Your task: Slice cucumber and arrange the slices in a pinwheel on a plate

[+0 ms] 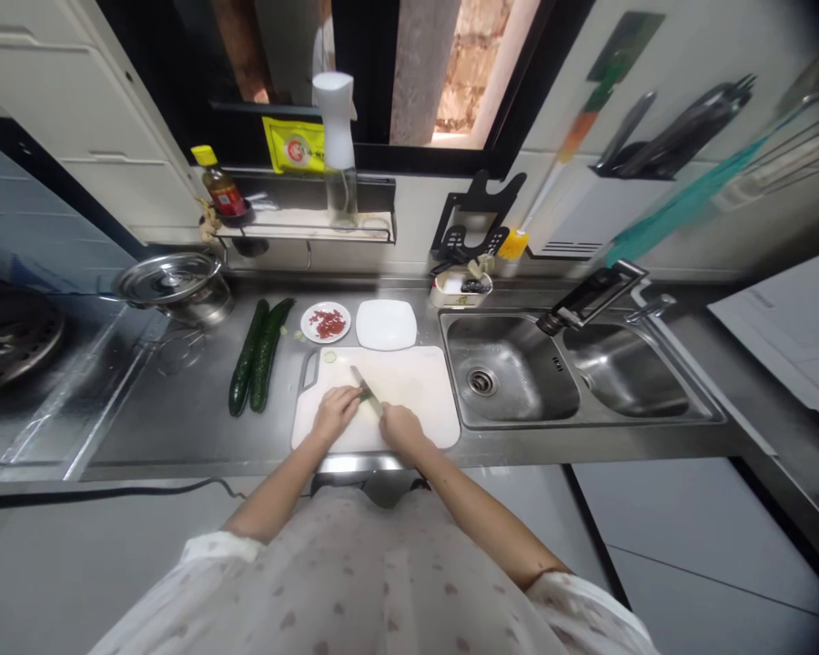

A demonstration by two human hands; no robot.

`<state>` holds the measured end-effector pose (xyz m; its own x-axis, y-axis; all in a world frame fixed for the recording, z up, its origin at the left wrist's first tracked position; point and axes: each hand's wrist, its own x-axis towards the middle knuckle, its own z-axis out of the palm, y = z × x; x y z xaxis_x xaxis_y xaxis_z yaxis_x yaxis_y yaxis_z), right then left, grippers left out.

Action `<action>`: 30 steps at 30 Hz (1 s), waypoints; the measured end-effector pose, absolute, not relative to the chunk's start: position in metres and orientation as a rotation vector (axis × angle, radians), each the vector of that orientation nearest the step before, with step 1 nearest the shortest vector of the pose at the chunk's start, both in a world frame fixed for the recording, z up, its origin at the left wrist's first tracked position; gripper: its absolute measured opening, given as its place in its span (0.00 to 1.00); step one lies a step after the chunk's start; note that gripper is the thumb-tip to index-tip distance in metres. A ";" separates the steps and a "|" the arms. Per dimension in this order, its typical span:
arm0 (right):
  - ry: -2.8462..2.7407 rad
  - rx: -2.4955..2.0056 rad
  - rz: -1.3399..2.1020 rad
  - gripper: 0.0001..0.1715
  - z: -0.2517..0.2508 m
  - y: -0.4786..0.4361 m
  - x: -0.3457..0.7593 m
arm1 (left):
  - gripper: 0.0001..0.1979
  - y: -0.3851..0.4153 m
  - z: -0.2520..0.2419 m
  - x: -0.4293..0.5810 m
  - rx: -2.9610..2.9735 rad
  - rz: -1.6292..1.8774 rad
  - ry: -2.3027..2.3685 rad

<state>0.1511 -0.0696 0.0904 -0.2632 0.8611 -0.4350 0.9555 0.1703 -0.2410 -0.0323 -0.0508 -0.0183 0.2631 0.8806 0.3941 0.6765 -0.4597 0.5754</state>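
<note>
My right hand [401,429] is wrapped round the handle of a kitchen knife [364,382], its blade slanting to the upper left over the white cutting board [423,382]. My left hand [338,412] rests on the board with bent fingers, pressing a small dark green piece of cucumber [364,395] beside the blade. Pale green cut bits lie under and near the blade, too blurred to tell apart. One round cucumber slice [329,357] sits at the board's upper left. Two whole cucumbers [247,364] lie side by side to the left of the board.
Behind the board stand a plate of chopped red pieces [326,322] and a white square dish [386,325]. A double sink [511,364] with a faucet [593,296] adjoins on the right. A lidded pot [177,282] stands at left. A rack [307,227] holds bottles.
</note>
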 end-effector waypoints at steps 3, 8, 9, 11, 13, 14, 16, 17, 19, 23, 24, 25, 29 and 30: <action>2.244 1.775 -0.698 0.18 0.090 -0.063 0.145 | 0.14 -0.051 -0.018 -0.033 2.246 0.992 1.428; 2.273 1.779 -0.696 0.19 0.086 -0.054 0.137 | 0.14 -0.051 -0.018 -0.033 2.246 0.993 1.426; 2.284 1.781 -0.692 0.20 0.084 -0.054 0.137 | 0.14 -0.051 -0.018 -0.033 2.245 0.996 1.426; 2.286 1.784 -0.686 0.19 0.082 -0.056 0.138 | 0.13 -0.051 -0.019 -0.033 2.244 0.997 1.424; 2.267 1.784 -0.684 0.19 0.081 -0.061 0.141 | 0.13 -0.051 -0.020 -0.033 2.239 0.997 1.428; 2.255 1.783 -0.686 0.19 0.081 -0.064 0.144 | 0.13 -0.050 -0.021 -0.033 2.235 0.998 1.431; 2.229 1.778 -0.693 0.18 0.081 -0.070 0.149 | 0.13 -0.050 -0.022 -0.033 2.231 0.998 1.438; 2.220 1.776 -0.696 0.18 0.082 -0.072 0.151 | 0.13 -0.050 -0.023 -0.033 2.230 0.998 1.441; 2.215 1.777 -0.694 0.18 0.082 -0.075 0.153 | 0.13 -0.051 -0.023 -0.033 2.226 1.002 1.444; 2.238 1.775 -0.680 0.18 0.083 -0.073 0.151 | 0.13 -0.051 -0.022 -0.032 2.213 1.020 1.444; 2.237 1.769 -0.678 0.18 0.082 -0.072 0.150 | 0.13 -0.051 -0.022 -0.032 2.212 1.022 1.443; 2.233 1.765 -0.676 0.18 0.082 -0.070 0.148 | 0.13 -0.051 -0.022 -0.032 2.214 1.022 1.442; 2.238 1.770 -0.665 0.19 0.078 -0.063 0.143 | 0.13 -0.051 -0.023 -0.033 2.228 1.009 1.438; 2.253 1.775 -0.663 0.19 0.076 -0.061 0.142 | 0.13 -0.050 -0.023 -0.033 2.232 1.007 1.438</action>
